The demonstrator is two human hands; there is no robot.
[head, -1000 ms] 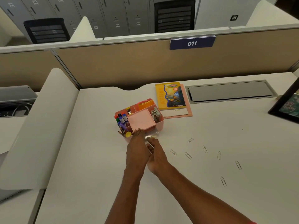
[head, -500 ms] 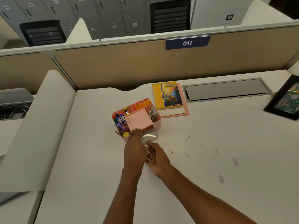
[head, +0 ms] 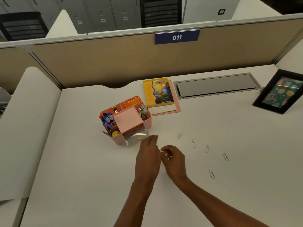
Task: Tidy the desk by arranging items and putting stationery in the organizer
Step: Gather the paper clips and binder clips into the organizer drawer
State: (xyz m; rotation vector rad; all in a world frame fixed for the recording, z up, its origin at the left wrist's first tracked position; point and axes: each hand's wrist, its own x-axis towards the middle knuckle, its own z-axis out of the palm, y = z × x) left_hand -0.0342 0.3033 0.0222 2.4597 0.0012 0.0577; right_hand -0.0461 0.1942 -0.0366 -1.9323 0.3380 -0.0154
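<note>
Paperclips [head: 207, 148] on the tabletop [head: 82, 161]: light, stiff, flat; pinch them edgewise. Left hand [head: 148, 154] loosely open; right hand [head: 173, 157] curled, perhaps pinching one, unclear.

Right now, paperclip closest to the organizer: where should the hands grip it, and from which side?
Come straight down from above. The paperclip lies flat on the desk, thin wire with nothing to get under, and clear of the pink organizer. Probably pinch across its two long sides at mid-length with thumb and forefinger. It lies diagonally, so turn the pinch to match. The right hand is nearest.
</note>
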